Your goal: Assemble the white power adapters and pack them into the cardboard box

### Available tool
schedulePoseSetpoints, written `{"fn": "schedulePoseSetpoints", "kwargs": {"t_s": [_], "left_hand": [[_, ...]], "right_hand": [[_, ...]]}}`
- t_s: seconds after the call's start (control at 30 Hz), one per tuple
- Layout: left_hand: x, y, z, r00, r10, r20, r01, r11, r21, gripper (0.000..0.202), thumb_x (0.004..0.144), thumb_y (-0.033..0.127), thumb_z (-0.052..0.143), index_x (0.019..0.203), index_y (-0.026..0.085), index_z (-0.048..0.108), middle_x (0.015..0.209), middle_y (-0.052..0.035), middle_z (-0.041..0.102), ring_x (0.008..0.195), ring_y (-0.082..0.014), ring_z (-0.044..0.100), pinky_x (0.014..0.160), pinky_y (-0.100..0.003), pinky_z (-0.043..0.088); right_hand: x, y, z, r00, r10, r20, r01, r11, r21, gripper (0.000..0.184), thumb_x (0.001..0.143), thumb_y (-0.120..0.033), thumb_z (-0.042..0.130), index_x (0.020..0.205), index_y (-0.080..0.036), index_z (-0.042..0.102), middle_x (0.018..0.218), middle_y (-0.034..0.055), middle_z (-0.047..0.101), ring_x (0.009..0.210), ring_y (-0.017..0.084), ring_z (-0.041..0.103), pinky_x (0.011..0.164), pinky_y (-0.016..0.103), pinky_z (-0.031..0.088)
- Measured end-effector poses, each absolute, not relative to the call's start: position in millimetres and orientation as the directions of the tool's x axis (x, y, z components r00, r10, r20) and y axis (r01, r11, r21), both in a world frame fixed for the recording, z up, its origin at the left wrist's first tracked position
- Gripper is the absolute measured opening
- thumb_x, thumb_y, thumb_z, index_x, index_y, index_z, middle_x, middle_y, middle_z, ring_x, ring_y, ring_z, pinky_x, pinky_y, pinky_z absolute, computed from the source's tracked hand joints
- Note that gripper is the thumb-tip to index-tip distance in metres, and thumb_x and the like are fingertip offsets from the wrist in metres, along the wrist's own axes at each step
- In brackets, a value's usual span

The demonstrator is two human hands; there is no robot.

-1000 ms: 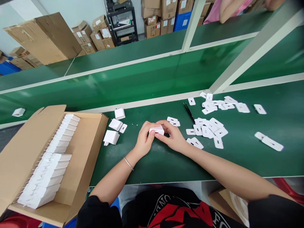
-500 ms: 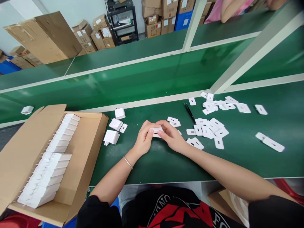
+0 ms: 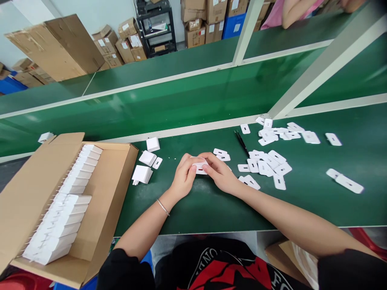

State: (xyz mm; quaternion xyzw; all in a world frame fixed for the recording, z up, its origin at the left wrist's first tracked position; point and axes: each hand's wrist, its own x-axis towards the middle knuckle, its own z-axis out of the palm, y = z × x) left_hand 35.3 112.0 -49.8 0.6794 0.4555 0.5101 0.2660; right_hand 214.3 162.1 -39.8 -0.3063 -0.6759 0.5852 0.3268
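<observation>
On the green table [image 3: 211, 209], left hand [image 3: 183, 177] and right hand [image 3: 222, 175] grip a small white adapter [image 3: 200, 167].

We see everything through one camera worn on the head, looking forward and down at close range over the green table [image 3: 211, 209]. The hands sit near centre, a cardboard box [image 3: 99, 217] at eight o'clock, stacked cartons [image 3: 193, 24] at twelve.

A small white plastic block [image 3: 200, 167] with a red slot sits pinched above the green bench.
</observation>
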Motion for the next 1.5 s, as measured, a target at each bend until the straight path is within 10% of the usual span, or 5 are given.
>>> {"fn": "schedulePoseSetpoints", "kwargs": {"t_s": [0.7, 0.93, 1.17, 1.33, 1.5], "left_hand": [[27.4, 115.3, -54.0, 0.068, 0.897, 0.437, 0.305, -0.436, 0.847, 0.053, 0.109, 0.058, 0.036, 0.119, 0.023, 0.075, 0.099, -0.0082, 0.063, 0.092, -0.0225, 0.058, 0.085, -0.037, 0.049], [23.0, 127.7, -46.6, -0.004, 0.999, 0.034, -0.269, -0.033, 0.963, 0.068, 0.103, 0.064, 0.044, 0.157, 0.024, 0.05, 0.102, -0.0066, 0.074, 0.083, -0.0209, 0.066, 0.075, -0.033, 0.051], [28.1, 119.8, -33.8, 0.277, 0.953, -0.127, -0.517, 0.259, 0.816, 0.071, 0.089, 0.056, 0.069, 0.147, 0.017, 0.06, 0.11, -0.0134, 0.076, 0.093, -0.0257, 0.07, 0.07, -0.031, 0.05], [28.3, 110.9, -24.7, 0.236, 0.968, -0.089, -0.522, 0.203, 0.829, 0.086, 0.082, 0.051, 0.084, 0.157, 0.031, 0.046, 0.112, -0.0074, 0.071, 0.09, -0.0191, 0.067, 0.07, -0.027, 0.049], [22.3, 102.4, -2.7, 0.011, 1.0, 0.0, -0.423, 0.005, 0.906, 0.053, 0.086, 0.049, 0.082, 0.128, 0.026, 0.061, 0.092, -0.0012, 0.065, 0.076, -0.0137, 0.061, 0.074, -0.03, 0.052]], "right_hand": [[213.4, 157.1, -38.3, -0.625, 0.774, 0.101, 0.034, 0.156, -0.987, 0.036, 0.097, -0.046, 0.068, 0.124, -0.027, 0.054, 0.107, 0.0041, 0.066, 0.094, 0.022, 0.065, 0.079, 0.037, 0.054], [214.0, 155.0, -49.4, -0.61, 0.732, 0.303, 0.151, 0.483, -0.862, 0.049, 0.094, -0.037, 0.072, 0.138, -0.029, 0.052, 0.113, 0.0076, 0.06, 0.09, 0.024, 0.058, 0.08, 0.043, 0.055], [216.0, 157.6, -46.8, -0.574, 0.738, 0.355, 0.159, 0.526, -0.835, 0.057, 0.095, -0.038, 0.071, 0.147, -0.035, 0.049, 0.116, 0.0083, 0.049, 0.097, 0.025, 0.056, 0.087, 0.048, 0.057], [216.2, 160.1, -44.8, -0.616, 0.722, 0.315, 0.172, 0.514, -0.841, 0.06, 0.098, -0.043, 0.066, 0.153, -0.032, 0.044, 0.123, 0.011, 0.052, 0.096, 0.025, 0.056, 0.085, 0.048, 0.057], [218.3, 159.4, -44.9, -0.58, 0.672, 0.46, 0.208, 0.669, -0.714, 0.067, 0.1, -0.046, 0.058, 0.16, -0.026, 0.035, 0.131, 0.0157, 0.054, 0.114, 0.032, 0.056, 0.103, 0.057, 0.05]]}}
